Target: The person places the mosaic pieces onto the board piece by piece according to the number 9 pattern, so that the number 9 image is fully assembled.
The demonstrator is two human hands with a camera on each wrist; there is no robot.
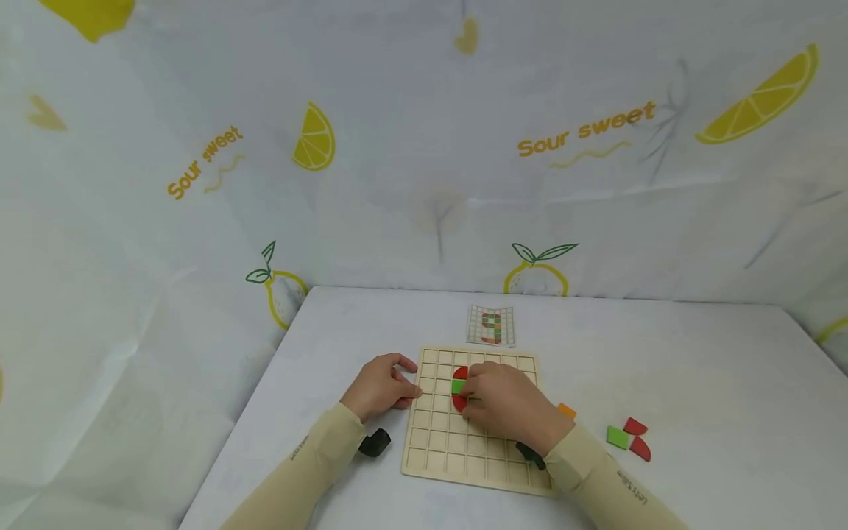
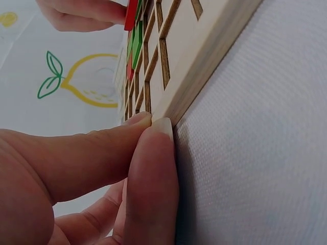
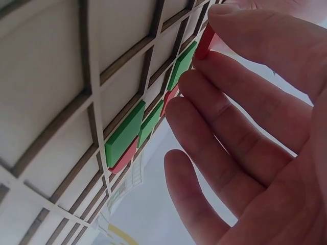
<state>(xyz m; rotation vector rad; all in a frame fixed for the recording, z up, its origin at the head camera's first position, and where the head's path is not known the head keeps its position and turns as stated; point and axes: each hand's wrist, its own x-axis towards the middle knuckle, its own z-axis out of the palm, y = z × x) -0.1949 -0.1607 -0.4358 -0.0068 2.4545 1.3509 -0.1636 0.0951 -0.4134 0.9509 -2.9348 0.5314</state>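
A pale wooden grid board [image 1: 437, 442] lies on the white table. At its left edge, my left hand [image 1: 380, 384] pinches the rim between thumb and finger, as the left wrist view shows. Over the board's middle, my right hand [image 1: 510, 401] pinches a red tile [image 3: 205, 42] between thumb and index finger, tipped on edge near the grid. Green tiles [image 3: 125, 132] and red tiles [image 3: 124, 157] sit in squares beside it. In the head view, the right hand covers part of this group.
Beyond the board lies a pattern card [image 1: 490, 326] with a coloured figure. To the right are a loose green tile [image 1: 617, 438], two red rounded tiles [image 1: 640, 448] and an orange tile [image 1: 566, 411] partly behind the right wrist. A printed lemon cloth hangs behind.
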